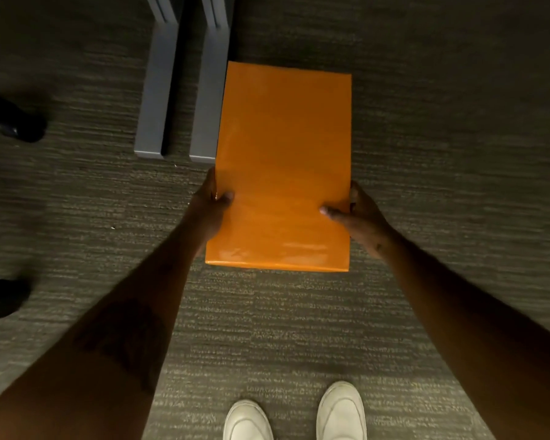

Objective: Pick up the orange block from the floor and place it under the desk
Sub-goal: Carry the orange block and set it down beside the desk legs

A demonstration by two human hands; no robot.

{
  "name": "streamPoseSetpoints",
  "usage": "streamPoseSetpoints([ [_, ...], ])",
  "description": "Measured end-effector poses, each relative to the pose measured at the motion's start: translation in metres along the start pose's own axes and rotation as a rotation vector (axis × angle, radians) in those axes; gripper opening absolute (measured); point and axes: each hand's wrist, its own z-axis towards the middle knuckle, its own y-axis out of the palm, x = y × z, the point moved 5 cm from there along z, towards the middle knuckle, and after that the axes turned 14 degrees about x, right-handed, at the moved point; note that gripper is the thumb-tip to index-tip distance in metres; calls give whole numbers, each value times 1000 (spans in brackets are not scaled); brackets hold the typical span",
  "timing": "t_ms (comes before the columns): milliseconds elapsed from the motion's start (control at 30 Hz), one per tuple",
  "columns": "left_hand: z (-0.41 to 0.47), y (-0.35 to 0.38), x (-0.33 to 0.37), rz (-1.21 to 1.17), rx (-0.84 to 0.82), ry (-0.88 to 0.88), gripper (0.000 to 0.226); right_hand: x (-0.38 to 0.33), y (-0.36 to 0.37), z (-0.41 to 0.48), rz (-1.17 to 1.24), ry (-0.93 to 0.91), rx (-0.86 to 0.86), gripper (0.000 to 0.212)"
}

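Observation:
A glossy orange block [285,147], long and rectangular, is held out in front of me above the grey carpet. My left hand [208,211] grips its left side, thumb on the top face. My right hand [359,214] grips its right side, thumb also on top. The fingers of both hands are hidden under the block. Two grey desk feet [154,100] lie on the carpet just left of the block; the block's left edge overlaps the nearer one. The desk top is out of view.
Two dark chair casters [16,122] sit at the far left edge, a second one [4,296] below. My white shoes [342,411] stand at the bottom. Grey ribbed carpet [442,154] spreads to the right of the block.

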Motion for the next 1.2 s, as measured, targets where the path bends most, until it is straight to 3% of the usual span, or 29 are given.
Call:
streamPoseSetpoints([
  [100,-5,-2,-5,-18,11,-23,64,1,0,-9,-2,-5,22,71],
  [200,-23,-7,-22,-96,74,-171,79,11,2,-33,-7,40,90,66],
  [400,-69,-1,-57,-228,-14,-189,59,49,23,-86,155,290,112,76],
  [467,-73,1,-62,-280,-8,-217,60,51,27,-88,244,336,159,70],
  [667,-52,0,-36,-280,8,-145,54,38,20,-62,286,285,208,57],
  [933,40,-4,20,-202,-5,-126,40,-17,24,31,285,227,199,43],
  [1200,100,-5,52,-157,40,-113,26,-50,41,82,231,177,215,43],
])
